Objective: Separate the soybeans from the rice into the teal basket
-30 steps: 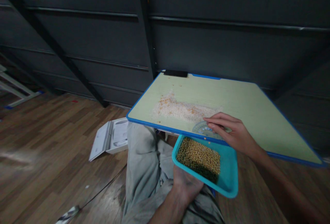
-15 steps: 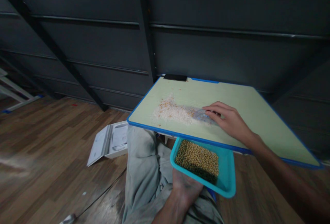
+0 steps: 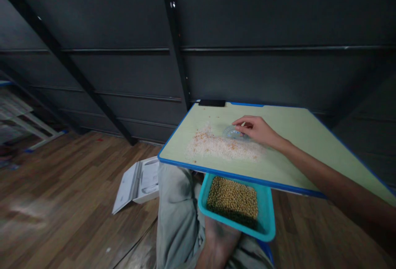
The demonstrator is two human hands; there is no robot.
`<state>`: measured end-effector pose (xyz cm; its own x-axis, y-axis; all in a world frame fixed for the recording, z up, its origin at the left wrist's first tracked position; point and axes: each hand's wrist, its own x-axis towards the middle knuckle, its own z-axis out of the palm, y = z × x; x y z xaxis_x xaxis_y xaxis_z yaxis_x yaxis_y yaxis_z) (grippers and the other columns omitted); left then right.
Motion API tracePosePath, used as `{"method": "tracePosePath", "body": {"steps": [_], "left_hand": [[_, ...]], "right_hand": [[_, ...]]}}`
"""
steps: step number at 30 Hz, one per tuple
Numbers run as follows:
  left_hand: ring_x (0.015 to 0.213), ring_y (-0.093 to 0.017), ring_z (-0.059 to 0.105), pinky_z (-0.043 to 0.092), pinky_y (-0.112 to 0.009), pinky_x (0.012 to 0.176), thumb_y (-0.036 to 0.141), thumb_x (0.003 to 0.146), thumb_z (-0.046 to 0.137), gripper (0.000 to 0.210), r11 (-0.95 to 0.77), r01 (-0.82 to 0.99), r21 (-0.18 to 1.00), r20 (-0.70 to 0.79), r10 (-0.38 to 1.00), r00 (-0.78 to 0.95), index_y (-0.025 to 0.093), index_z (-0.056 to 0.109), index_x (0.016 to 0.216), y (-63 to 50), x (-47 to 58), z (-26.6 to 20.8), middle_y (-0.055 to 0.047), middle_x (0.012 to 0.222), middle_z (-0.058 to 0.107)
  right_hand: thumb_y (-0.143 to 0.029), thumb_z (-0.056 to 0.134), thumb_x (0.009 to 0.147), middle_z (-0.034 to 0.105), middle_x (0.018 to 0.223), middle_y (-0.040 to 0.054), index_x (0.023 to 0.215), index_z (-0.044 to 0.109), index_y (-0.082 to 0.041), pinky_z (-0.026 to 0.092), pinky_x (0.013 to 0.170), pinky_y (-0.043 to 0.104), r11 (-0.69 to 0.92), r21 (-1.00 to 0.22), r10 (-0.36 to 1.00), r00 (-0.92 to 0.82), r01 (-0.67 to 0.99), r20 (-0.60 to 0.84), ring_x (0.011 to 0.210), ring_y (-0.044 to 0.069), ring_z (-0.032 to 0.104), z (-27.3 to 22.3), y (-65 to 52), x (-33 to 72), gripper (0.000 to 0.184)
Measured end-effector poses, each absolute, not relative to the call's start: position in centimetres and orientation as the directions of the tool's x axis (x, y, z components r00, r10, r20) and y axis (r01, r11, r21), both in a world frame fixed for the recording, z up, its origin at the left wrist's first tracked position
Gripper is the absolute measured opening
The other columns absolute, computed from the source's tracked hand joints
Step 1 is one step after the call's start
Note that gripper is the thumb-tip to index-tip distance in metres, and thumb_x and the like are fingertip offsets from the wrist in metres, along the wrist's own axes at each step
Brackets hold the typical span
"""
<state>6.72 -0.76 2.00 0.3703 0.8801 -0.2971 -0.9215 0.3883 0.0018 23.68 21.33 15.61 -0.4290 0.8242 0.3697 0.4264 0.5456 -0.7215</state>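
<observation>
My right hand (image 3: 253, 130) is closed on a clear, rounded plastic piece with fine markings that looks like a protractor (image 3: 230, 132), held low over the pale green tabletop (image 3: 297, 137). Just in front of it spreads a thin patch of white, rice-like grains (image 3: 213, 147) with orange-brown bits mixed in. Below the table's front edge, my left hand (image 3: 219, 232) holds up a turquoise tray (image 3: 266, 215) from underneath; its fingers are mostly hidden. Round tan beans, like soybeans (image 3: 233, 199), fill the tray's left and middle part.
A black flat object (image 3: 212, 103) lies at the table's back left edge, against a dark panelled wall (image 3: 278, 75). On the wooden floor, an open white box (image 3: 145, 182) stands left of my legs, with a cable (image 3: 136, 244) near it. A white frame (image 3: 40, 133) stands farther left.
My right hand has moved back and slightly left with the clear piece, off the grains. The grain patch now reaches farther right. The tray has shifted slightly left in view.
</observation>
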Motion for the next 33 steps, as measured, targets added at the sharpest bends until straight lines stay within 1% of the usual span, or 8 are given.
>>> {"method": "tracePosePath", "body": {"steps": [4, 6, 8, 12, 16, 20, 27, 33], "left_hand": [[0.132, -0.035, 0.058, 0.040, -0.061, 0.113, 0.047, 0.095, 0.051, 0.047, 0.374, -0.927, 0.030, -0.316, 0.883, 0.346, 0.028, 0.066, 0.135, -0.5, 5.9, 1.0, -0.012, 0.138, 0.068], [0.132, -0.035, 0.058, 0.040, -0.061, 0.113, 0.046, 0.096, 0.050, 0.047, 0.365, -0.930, 0.043, -0.322, 0.886, 0.333, 0.029, 0.066, 0.136, -0.3, 5.6, 0.3, -0.012, 0.138, 0.068], [0.133, -0.035, 0.058, 0.041, -0.061, 0.113, 0.043, 0.097, 0.047, 0.046, 0.350, -0.935, 0.048, -0.318, 0.893, 0.318, 0.029, 0.066, 0.136, -0.1, 5.3, -0.2, -0.012, 0.138, 0.067], [0.133, -0.034, 0.058, 0.041, -0.060, 0.113, 0.039, 0.099, 0.043, 0.045, 0.361, -0.932, 0.038, -0.309, 0.891, 0.333, 0.029, 0.065, 0.137, 0.1, 4.9, -0.5, -0.012, 0.140, 0.066], [0.132, -0.034, 0.058, 0.041, -0.059, 0.113, 0.043, 0.098, 0.045, 0.046, 0.381, -0.924, 0.031, -0.312, 0.882, 0.353, 0.027, 0.065, 0.137, 0.1, 4.6, 0.1, -0.013, 0.140, 0.066], [0.130, -0.034, 0.059, 0.041, -0.059, 0.112, 0.043, 0.098, 0.046, 0.046, 0.399, -0.917, 0.021, -0.316, 0.873, 0.373, 0.025, 0.065, 0.136, 0.2, 4.5, 0.4, -0.013, 0.139, 0.066], [0.128, -0.034, 0.060, 0.043, -0.058, 0.111, 0.045, 0.097, 0.048, 0.046, 0.392, -0.919, 0.028, -0.309, 0.878, 0.365, 0.024, 0.067, 0.133, 0.5, 4.5, 0.5, -0.014, 0.135, 0.068], [0.129, -0.033, 0.059, 0.042, -0.059, 0.112, 0.040, 0.098, 0.045, 0.045, 0.401, -0.915, 0.037, -0.308, 0.876, 0.372, 0.025, 0.066, 0.134, 0.4, 4.4, 0.7, -0.013, 0.135, 0.069]], "right_hand": [[-0.030, 0.066, 0.096, 0.075, 0.102, 0.0088, 0.107, 0.078, -0.019, 0.052, 0.067, 0.032, 0.636, -0.580, 0.771, -0.449, 0.510, 0.451, 0.070, 0.014, 0.065, 15.4, 20.2, 23.6, 0.019], [-0.028, 0.065, 0.097, 0.076, 0.100, 0.0081, 0.108, 0.078, -0.021, 0.052, 0.069, 0.032, 0.654, -0.535, 0.757, -0.465, 0.536, 0.459, 0.072, 0.015, 0.065, 15.3, 20.0, 23.6, 0.019], [-0.027, 0.064, 0.097, 0.076, 0.100, 0.0077, 0.108, 0.078, -0.021, 0.052, 0.070, 0.032, 0.651, -0.542, 0.759, -0.476, 0.532, 0.444, 0.073, 0.016, 0.066, 15.3, 19.9, 23.4, 0.019], [-0.028, 0.064, 0.097, 0.076, 0.103, 0.0083, 0.107, 0.078, -0.021, 0.054, 0.069, 0.032, 0.614, -0.616, 0.785, -0.463, 0.493, 0.412, 0.070, 0.015, 0.067, 15.1, 19.7, 22.9, 0.019], [-0.030, 0.066, 0.095, 0.076, 0.107, 0.0102, 0.106, 0.078, -0.019, 0.055, 0.068, 0.033, 0.588, -0.669, 0.801, -0.444, 0.455, 0.402, 0.071, 0.015, 0.068, 14.9, 19.3, 22.6, 0.020], [-0.032, 0.066, 0.095, 0.075, 0.106, 0.0093, 0.108, 0.078, -0.019, 0.054, 0.066, 0.032, 0.569, -0.708, 0.806, -0.455, 0.418, 0.380, 0.067, 0.014, 0.067, 15.0, 18.5, 22.4, 0.021], [-0.029, 0.064, 0.098, 0.075, 0.098, 0.0067, 0.109, 0.079, -0.023, 0.053, 0.071, 0.032, 0.664, -0.609, 0.732, -0.543, 0.434, 0.411, 0.080, 0.017, 0.067, 15.7, 16.8, 21.9, 0.020], [-0.030, 0.064, 0.099, 0.075, 0.099, 0.0063, 0.112, 0.079, -0.024, 0.053, 0.072, 0.031, 0.696, -0.600, 0.691, -0.594, 0.394, 0.411, 0.082, 0.017, 0.068, 16.2, 15.6, 21.6, 0.021]]}}
